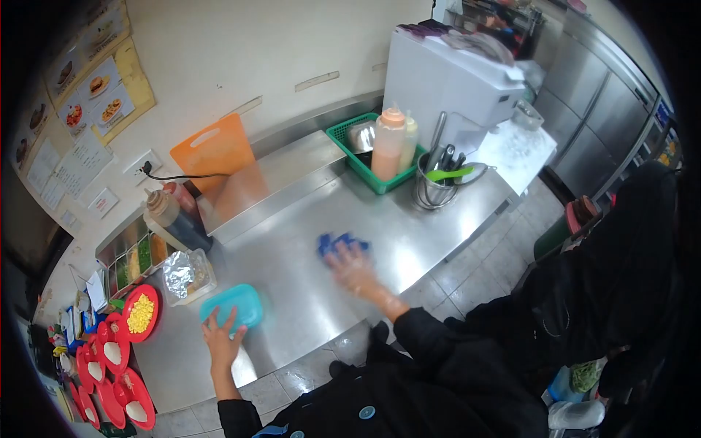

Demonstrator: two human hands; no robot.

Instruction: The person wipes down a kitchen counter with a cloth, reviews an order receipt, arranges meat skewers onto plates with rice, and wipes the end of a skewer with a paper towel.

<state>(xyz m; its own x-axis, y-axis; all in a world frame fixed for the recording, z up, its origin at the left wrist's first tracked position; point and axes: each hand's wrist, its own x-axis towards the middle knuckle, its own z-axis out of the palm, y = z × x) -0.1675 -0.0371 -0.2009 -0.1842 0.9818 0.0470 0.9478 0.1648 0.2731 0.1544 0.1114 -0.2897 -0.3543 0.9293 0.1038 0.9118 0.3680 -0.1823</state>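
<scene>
My right hand (354, 271), a little blurred, presses a crumpled blue cloth (332, 244) onto the steel counter (292, 292). Most of the cloth shows beyond the fingertips. My left hand (222, 337) has its fingers spread over the near edge of a turquoise plastic container (244, 305), touching it. Just left of that container sits a clear tub covered with foil (186, 274). Several red plates stand farther left; one red plate (155, 321) carries yellow diced food (141, 314).
A green basket (383, 186) holds squeeze bottles (389, 142). Beside it stands a metal utensil bucket (433, 191). Dark sauce bottles (171, 215) and a topping tray (131, 263) are at the left, near an orange cutting board (215, 157). A person in black (584, 292) stands at the right.
</scene>
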